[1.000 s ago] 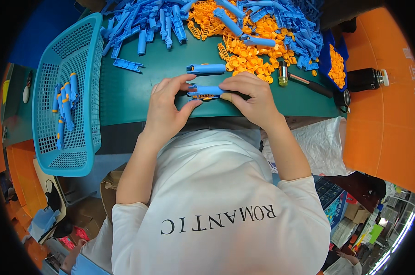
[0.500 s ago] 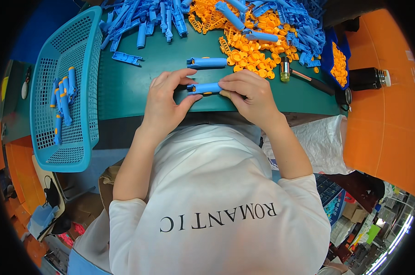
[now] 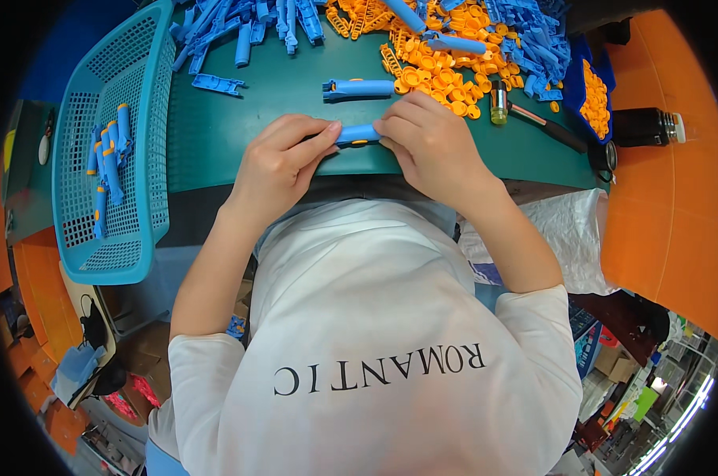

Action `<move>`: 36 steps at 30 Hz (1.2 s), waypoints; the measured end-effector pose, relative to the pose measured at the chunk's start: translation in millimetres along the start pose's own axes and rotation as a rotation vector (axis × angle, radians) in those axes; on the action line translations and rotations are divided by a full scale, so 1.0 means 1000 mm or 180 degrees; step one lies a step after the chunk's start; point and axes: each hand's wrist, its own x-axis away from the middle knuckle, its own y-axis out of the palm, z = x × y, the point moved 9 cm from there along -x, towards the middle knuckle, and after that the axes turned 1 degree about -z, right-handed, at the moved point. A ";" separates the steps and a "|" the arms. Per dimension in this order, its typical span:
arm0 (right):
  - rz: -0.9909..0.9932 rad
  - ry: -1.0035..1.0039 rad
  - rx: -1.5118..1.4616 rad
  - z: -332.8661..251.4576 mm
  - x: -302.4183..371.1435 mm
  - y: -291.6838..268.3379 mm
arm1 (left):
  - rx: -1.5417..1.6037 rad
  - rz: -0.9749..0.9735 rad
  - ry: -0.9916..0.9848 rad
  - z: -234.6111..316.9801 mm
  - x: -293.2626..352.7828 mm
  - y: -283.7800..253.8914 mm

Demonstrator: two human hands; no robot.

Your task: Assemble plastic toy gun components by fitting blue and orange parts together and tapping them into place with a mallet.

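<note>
Between my two hands, just above the near edge of the green table, is a blue plastic tube (image 3: 357, 134) with an orange part on its near side. My left hand (image 3: 287, 155) pinches its left end, and the fingers cover that end. At the right end, my right hand (image 3: 426, 147) grips the tube with thumb and fingers. A second blue tube piece (image 3: 359, 89) lies level on the table just beyond my hands. Past my right hand lies a heap of small orange caps (image 3: 442, 79).
A turquoise basket (image 3: 149, 198) at the left holds several blue tubes with orange ends. Blue parts (image 3: 526, 47) are piled at the back. To the right lie a hammer (image 3: 533, 117), a blue bin (image 3: 609, 79) of orange caps and a black bottle (image 3: 645, 127).
My left hand has shifted its grip and its fingers now cover the tube's left end. The tube appears slightly farther up in the view; the right hand still grips its right end.
</note>
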 end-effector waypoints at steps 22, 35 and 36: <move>0.1071 0.0021 -0.1228 -0.027 0.005 -0.028 | 0.2307 0.0694 -0.2384 -0.015 0.026 -0.005; 0.0544 -0.0018 -0.2083 -0.033 0.023 -0.043 | 0.1505 0.0774 -0.0515 0.047 0.002 -0.047; 0.0082 0.0309 -0.2871 -0.032 0.022 -0.033 | 0.0584 0.0736 0.0941 0.088 0.005 -0.051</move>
